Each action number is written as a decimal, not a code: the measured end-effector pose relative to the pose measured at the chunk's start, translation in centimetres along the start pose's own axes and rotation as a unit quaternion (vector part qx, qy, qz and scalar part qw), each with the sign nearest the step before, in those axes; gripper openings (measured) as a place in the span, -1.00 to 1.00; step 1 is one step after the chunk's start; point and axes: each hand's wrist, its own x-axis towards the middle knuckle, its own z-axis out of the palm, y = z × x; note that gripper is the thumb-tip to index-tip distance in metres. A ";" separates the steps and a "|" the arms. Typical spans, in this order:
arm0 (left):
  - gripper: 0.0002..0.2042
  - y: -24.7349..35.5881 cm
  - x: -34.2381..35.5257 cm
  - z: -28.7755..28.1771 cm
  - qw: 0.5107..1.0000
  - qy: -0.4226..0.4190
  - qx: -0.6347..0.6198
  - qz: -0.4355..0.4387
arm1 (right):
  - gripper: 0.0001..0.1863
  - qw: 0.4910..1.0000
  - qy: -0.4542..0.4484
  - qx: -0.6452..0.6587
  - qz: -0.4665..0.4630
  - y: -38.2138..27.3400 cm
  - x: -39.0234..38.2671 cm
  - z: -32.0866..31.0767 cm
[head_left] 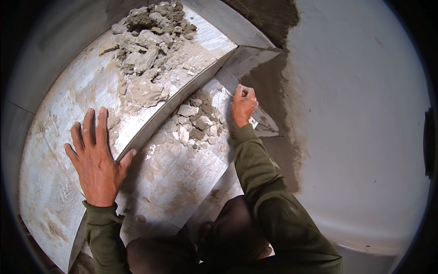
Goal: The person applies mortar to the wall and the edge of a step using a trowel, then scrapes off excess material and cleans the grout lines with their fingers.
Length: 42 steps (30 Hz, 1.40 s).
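The upper step (64, 132) is bearing a rubble heap (148, 55), the lower step (182, 171) a smaller pile (196, 121). The left hand (97, 169) is resting open on the upper step; beside a wall tile (266, 119), the right hand (244, 105) is forming a closed fist, possibly hiding something, I can't tell.

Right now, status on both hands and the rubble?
Left hand spread on upper step. Right hand curled, contents unclear. Rubble heaped on upper step; smaller pile below, beside right hand.

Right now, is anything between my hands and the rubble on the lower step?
For your left hand, yes: the upper step's front edge runs between it and that rubble. Nothing visible stands between your right hand and the rubble.
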 end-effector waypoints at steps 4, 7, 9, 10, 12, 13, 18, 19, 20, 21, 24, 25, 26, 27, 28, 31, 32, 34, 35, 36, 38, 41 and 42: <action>0.02 0.0 0.0 -0.1 1.000 -0.005 0.000 0.003 | -0.75 1.000 0.003 0.018 0.015 -0.9 -0.2 -0.2; 0.00 0.1 0.1 -0.2 1.000 -0.008 0.000 0.006 | -0.76 1.000 0.007 -0.010 0.019 -0.6 0.0 -0.1; -0.02 0.1 0.1 -0.2 1.000 -0.006 0.000 0.009 | -0.76 1.000 0.013 -0.001 0.015 -0.5 0.0 0.0; -0.02 0.1 0.2 -0.2 1.000 -0.005 0.003 0.012 | -0.76 1.000 0.018 0.007 0.007 -0.4 0.0 0.0; -0.03 0.2 0.2 -0.2 1.000 -0.009 0.005 0.009 | -0.79 1.000 0.017 -0.002 0.004 -0.3 -0.1 0.1; -0.03 0.1 0.2 -0.2 1.000 -0.008 0.006 0.012 | -0.81 1.000 0.014 -0.012 -0.003 -0.3 -0.1 0.2; -0.02 -0.3 0.2 -0.1 1.000 -0.013 -0.003 0.011 | -0.81 0.999 0.023 -0.033 -0.012 -0.7 -0.3 0.2; -0.02 -0.4 0.1 -0.1 1.000 -0.012 -0.002 0.012 | -0.81 0.999 0.025 -0.029 -0.018 -0.9 -0.4 0.1; -0.02 -0.4 0.1 -0.1 1.000 -0.012 -0.002 0.014 | -0.81 0.999 0.026 -0.029 -0.018 -0.9 -0.4 0.1; -0.02 -0.5 0.0 -0.1 1.000 -0.011 -0.002 0.017 | -0.81 0.999 0.026 -0.031 -0.022 -0.8 -0.5 0.1; -0.02 -0.6 -0.2 -0.1 1.000 -0.010 0.001 0.016 | -0.81 0.999 0.027 -0.034 -0.028 -0.8 -0.6 0.0; -0.02 -0.5 -0.3 -0.1 1.000 -0.010 0.001 0.018 | -0.81 0.999 0.027 -0.034 -0.030 -0.8 -0.7 -0.1; -0.02 -0.2 -0.3 -0.1 1.000 -0.011 0.001 0.018 | -0.81 0.999 0.028 -0.035 -0.029 -0.4 -0.5 -0.2; -0.02 0.1 -0.2 -0.1 1.000 -0.012 0.001 0.018 | -0.81 0.999 0.031 -0.032 -0.031 0.0 -0.3 -0.3; -0.02 0.6 -0.2 -0.1 1.000 -0.012 0.001 0.021 | -0.81 0.998 0.034 -0.028 -0.034 0.5 -0.1 -0.5; -0.02 2.0 0.3 0.0 1.000 -0.013 0.000 0.023 | -0.81 0.997 0.044 -0.050 -0.026 1.5 0.8 -0.8; -0.02 1.9 0.4 0.0 1.000 -0.011 0.005 0.024 | -0.81 0.998 0.044 -0.048 -0.024 1.6 0.7 -0.6; -0.02 1.6 0.8 0.0 1.000 -0.008 0.011 0.016 | -0.80 0.999 0.025 -0.031 -0.015 0.9 1.2 0.5; -0.03 0.3 0.6 -0.1 1.000 -0.014 0.012 0.007 | -0.80 0.999 0.018 -0.024 -0.018 0.2 0.5 1.5; -0.03 -1.3 0.2 -0.2 1.000 -0.018 0.013 -0.009 | -0.80 0.998 0.016 -0.058 -0.031 -0.9 0.0 2.6; -0.04 -4.3 -1.5 0.3 0.999 -0.003 -0.021 -0.043 | -0.78 0.994 -0.017 -0.103 -0.037 -3.6 -1.4 4.7; -0.11 -4.1 -1.3 -2.1 0.992 0.031 -0.119 -0.005 | -0.78 0.994 -0.068 -0.059 -0.065 -4.5 -2.1 0.6; -0.10 -2.8 -0.4 -2.0 0.986 0.016 -0.164 -0.030 | -0.78 0.995 -0.076 -0.026 -0.064 -2.7 -1.9 -0.9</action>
